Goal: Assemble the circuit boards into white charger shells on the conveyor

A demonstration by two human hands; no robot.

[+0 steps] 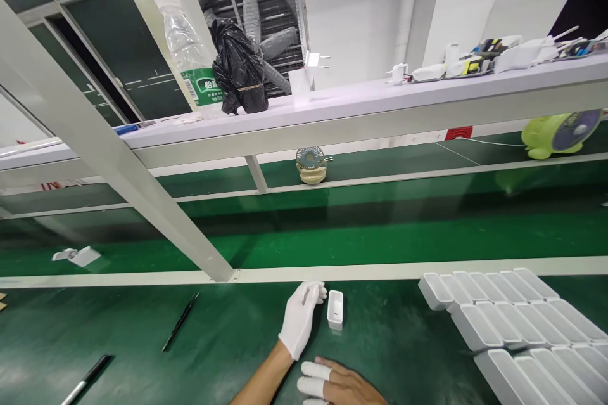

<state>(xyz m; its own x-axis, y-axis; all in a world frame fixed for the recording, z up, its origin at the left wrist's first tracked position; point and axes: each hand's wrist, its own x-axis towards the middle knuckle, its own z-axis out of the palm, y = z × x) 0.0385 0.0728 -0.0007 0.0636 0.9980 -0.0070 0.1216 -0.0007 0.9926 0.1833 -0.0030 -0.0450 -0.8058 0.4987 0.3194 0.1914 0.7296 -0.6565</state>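
My left hand (301, 317), in a white glove, rests on the dark green table with its fingers curled together; whether anything is inside them is hidden. Just right of its fingertips stands a small white open-topped box (335, 310) with a dark slot inside, apart from the hand. At the bottom edge, my right hand (339, 383) is bare except for white covers on several fingers. Its fingers point left, lying flat and slightly spread near my left wrist, with nothing held.
Rows of white boxes (517, 322) fill the right. A black pen (180, 322) and a marker (88, 381) lie left. Beyond the table's pale edge (332, 274) runs a green belt (370, 242). A shelf (351, 107) crosses above, with a slanted post (156, 202) at left.
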